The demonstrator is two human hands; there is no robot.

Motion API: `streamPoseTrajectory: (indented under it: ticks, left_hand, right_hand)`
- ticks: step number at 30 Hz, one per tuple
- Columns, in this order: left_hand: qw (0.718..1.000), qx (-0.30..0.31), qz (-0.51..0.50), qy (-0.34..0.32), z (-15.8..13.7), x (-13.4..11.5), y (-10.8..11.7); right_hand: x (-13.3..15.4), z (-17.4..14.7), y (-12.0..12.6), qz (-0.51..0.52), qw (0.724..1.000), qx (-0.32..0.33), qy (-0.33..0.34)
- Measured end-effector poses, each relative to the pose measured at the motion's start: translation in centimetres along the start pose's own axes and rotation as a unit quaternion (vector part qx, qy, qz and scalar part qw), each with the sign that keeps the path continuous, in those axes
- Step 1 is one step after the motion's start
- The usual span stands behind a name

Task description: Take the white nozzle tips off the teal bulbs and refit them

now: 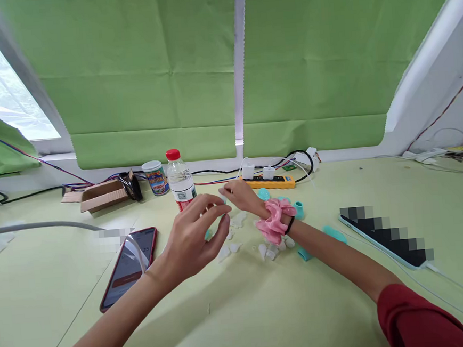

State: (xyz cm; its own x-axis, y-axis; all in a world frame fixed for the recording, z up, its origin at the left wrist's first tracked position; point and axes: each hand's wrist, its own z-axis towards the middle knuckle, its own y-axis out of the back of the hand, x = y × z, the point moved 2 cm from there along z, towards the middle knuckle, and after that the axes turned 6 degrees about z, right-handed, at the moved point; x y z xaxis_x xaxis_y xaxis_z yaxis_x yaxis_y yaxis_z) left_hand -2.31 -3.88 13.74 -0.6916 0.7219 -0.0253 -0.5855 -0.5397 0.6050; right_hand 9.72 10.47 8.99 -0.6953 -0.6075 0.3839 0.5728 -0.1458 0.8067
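Translucent white lumps (236, 237) under curled left hand (194, 235), teal cylinders (298, 208) nearby

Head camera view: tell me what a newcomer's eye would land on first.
The pink scrunchie on the right wrist stands out at the centre of the pale green table, with small white pieces and teal pieces scattered around it. The left hand and right hand meet just in front of a red-capped water bottle. A red phone lies to the left.
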Motion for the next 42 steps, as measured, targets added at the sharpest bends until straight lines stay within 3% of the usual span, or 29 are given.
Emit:
streamPoseTrajectory:
  ticks: [3, 5, 9, 12, 17, 20, 24, 27, 32, 38, 42]
  left_hand:
    - [0.996, 0.075, 0.040, 0.013, 0.0, 0.4, -0.3]
    - [0.981, 0.179, 0.074, 0.019, -0.2, 0.7, -1.0]
    - [0.917, 0.380, 0.124, 0.000, -1.3, 0.6, -2.8]
    - [0.878, 0.448, 0.168, -0.022, -3.0, 0.2, -4.8]
    - [0.877, 0.427, 0.221, 0.006, -6.1, -0.3, -8.5]
    - [0.905, 0.388, 0.163, 0.055, -7.3, -0.1, -10.0]
    - [0.912, 0.373, 0.154, 0.078, -7.8, 0.6, -11.2]
    - [0.922, 0.364, 0.126, 0.051, -7.9, 0.8, -11.9]
    - [0.946, 0.321, 0.032, 0.012, -8.1, 0.5, -12.3]
    - [0.968, 0.230, -0.075, 0.069, -7.6, 0.9, -11.9]
    - [0.973, 0.192, -0.082, 0.095, -7.1, 0.8, -11.1]
  right_hand:
    - [-0.3, -0.4, -1.6, -0.019, 0.999, 0.038, -0.008]
    - [-0.2, -0.7, -1.6, -0.035, 0.998, 0.053, -0.018]
    - [0.0, -2.0, 0.6, -0.055, 0.995, 0.079, -0.028]
    - [-0.4, -4.4, 3.0, -0.052, 0.987, 0.152, -0.005]
    - [-2.7, -10.3, 5.3, -0.067, 0.947, 0.314, 0.003]
    - [-4.2, -12.5, 4.9, -0.130, 0.935, 0.329, -0.028]
    - [-5.0, -13.4, 3.1, -0.167, 0.944, 0.281, -0.046]
    - [-4.5, -13.5, 1.3, -0.164, 0.960, 0.225, -0.035]
    - [-3.2, -13.4, -0.8, -0.199, 0.964, 0.170, -0.043]
    - [-2.9, -12.6, -1.0, -0.143, 0.984, 0.105, -0.029]
    - [-1.8, -13.2, -0.1, -0.068, 0.996, 0.043, 0.050]
